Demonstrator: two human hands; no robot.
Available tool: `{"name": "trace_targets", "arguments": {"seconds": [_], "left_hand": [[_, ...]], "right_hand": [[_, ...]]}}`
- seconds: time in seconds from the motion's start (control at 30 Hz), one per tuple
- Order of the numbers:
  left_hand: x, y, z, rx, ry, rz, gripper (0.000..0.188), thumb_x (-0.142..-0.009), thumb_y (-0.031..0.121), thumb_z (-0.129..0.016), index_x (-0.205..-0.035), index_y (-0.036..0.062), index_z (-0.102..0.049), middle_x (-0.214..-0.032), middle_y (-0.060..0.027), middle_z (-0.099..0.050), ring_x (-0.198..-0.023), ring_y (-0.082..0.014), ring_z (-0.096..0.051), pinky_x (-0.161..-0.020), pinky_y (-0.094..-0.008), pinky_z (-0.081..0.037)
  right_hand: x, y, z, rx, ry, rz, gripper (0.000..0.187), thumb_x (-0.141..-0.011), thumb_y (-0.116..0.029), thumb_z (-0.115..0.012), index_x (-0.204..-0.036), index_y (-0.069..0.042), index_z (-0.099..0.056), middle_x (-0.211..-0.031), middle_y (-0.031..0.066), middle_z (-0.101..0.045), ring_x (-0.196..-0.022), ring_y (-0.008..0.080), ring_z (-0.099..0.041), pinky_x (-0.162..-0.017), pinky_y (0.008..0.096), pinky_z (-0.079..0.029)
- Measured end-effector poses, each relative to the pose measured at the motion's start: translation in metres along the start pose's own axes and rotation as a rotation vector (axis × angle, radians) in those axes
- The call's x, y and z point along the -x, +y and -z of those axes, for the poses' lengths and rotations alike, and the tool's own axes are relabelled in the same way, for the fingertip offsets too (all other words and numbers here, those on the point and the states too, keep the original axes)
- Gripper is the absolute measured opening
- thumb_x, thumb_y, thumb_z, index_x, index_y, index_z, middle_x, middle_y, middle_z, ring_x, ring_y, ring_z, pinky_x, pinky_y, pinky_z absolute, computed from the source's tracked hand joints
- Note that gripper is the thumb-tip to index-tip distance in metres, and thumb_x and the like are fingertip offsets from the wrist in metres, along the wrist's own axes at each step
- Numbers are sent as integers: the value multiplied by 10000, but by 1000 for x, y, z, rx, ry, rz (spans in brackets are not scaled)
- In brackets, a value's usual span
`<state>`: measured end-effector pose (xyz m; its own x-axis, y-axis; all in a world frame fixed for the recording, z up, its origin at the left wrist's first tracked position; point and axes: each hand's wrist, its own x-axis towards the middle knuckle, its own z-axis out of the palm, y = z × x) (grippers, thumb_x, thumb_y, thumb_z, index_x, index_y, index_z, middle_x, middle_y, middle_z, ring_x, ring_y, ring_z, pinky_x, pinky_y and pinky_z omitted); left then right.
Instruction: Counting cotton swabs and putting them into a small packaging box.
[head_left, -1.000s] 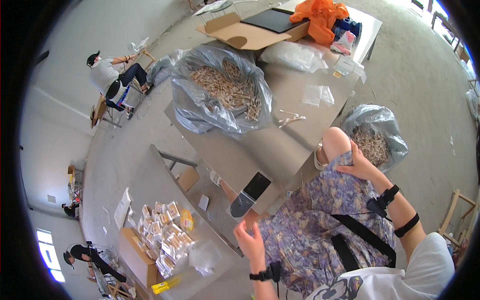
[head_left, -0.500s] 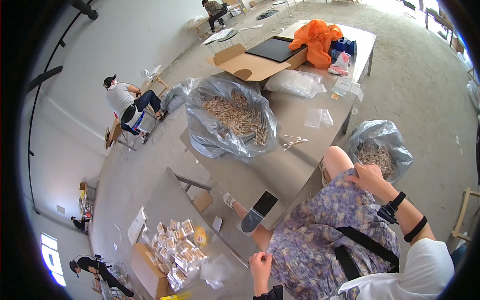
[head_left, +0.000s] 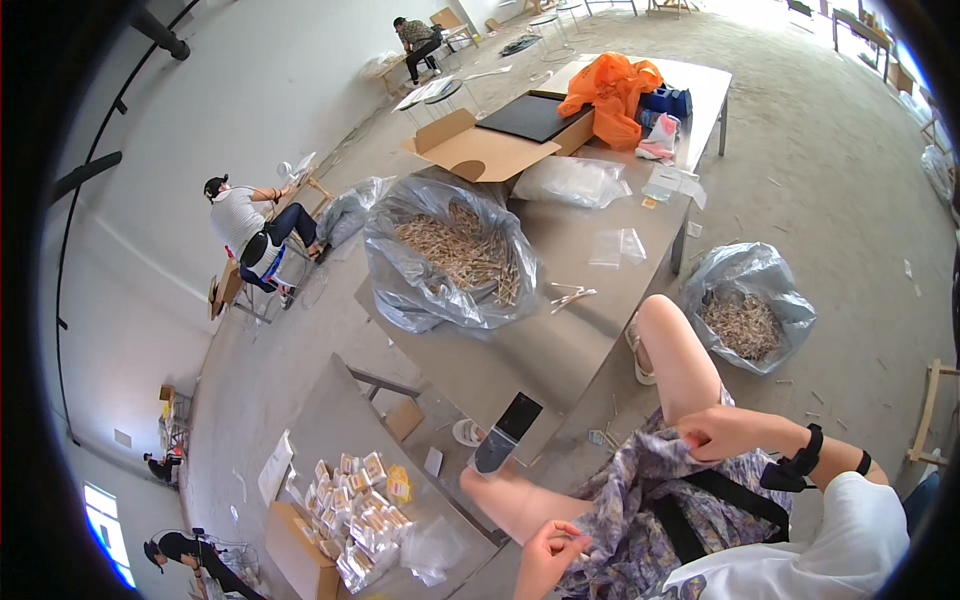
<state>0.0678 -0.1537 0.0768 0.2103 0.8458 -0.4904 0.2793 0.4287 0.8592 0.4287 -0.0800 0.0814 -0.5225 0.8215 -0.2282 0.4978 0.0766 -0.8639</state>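
Observation:
A purple floral skirt (head_left: 632,500) lies bunched over my lap, with my bare knees showing beyond it. My right hand (head_left: 712,434) is closed on a gathered fold of the skirt near its upper right edge. Lower down, my left hand (head_left: 548,556) pinches the skirt at its left edge; the fingertips partly hide the cloth there. A dark phone (head_left: 518,416) rests at the table's near corner, above my left knee. Past my right knee, a grey plastic bag (head_left: 740,322) of small wooden-stemmed cotton swabs stands on the floor.
On the metal table (head_left: 570,350) stand a big grey bag of swabs (head_left: 460,250), loose swabs (head_left: 572,297), an opened cardboard box (head_left: 480,150) and an orange bag (head_left: 612,100). Packed swabs (head_left: 350,500) cover a lower-left surface. Several people sit or bend farther off, including one (head_left: 240,215) at left.
Both hands have drawn the skirt back toward my body, gathering it into folds and baring my knees. My right hand has moved down, away from the floor bag; my left has shifted slightly right.

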Motion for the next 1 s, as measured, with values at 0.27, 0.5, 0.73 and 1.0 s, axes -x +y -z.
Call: {"name": "trace_targets", "arguments": {"seconds": [0.27, 0.5, 0.73, 1.0], "left_hand": [[-63, -1, -59, 136, 53, -118, 236, -885, 84, -724, -1090, 25, -620, -1017, -93, -660, -960, -177, -653, -842, -287, -515], [-108, -65, -59, -980, -277, 69, 375, -944, 310, -601, -1276, 135, -592, -1389, -109, -584, -1303, -344, -517, -1043, -689, -284], [-140, -86, -40, -821, -387, 198, 342, -903, 326, -619, -1073, 35, -680, -1113, -222, -687, -1070, -389, -649, -917, -491, -473], [-139, -75, -23, -1196, -174, 268, 361, -928, 345, -596, -1033, 10, -678, -1098, -241, -663, -1040, -428, -628, -889, -484, -502]], "right_hand": [[-63, 11, -73, 122, -239, 147, 243, -862, -144, -640, -1085, -67, -581, -858, 162, -689, -812, 359, -690, -695, 448, -523], [-89, 71, -99, 649, -429, 135, 283, -849, -197, -636, -1065, -18, -670, -1042, 214, -689, -956, 386, -689, -808, 495, -556], [-158, 29, -17, 390, -160, 153, 283, -888, -205, -624, -1098, -16, -611, -1052, 212, -673, -965, 405, -668, -807, 501, -542], [-283, 80, 27, 511, 538, 158, 440, -807, -111, -694, -1220, -29, -566, -1251, 176, -571, -1240, 362, -525, -1023, 456, -445]]}}
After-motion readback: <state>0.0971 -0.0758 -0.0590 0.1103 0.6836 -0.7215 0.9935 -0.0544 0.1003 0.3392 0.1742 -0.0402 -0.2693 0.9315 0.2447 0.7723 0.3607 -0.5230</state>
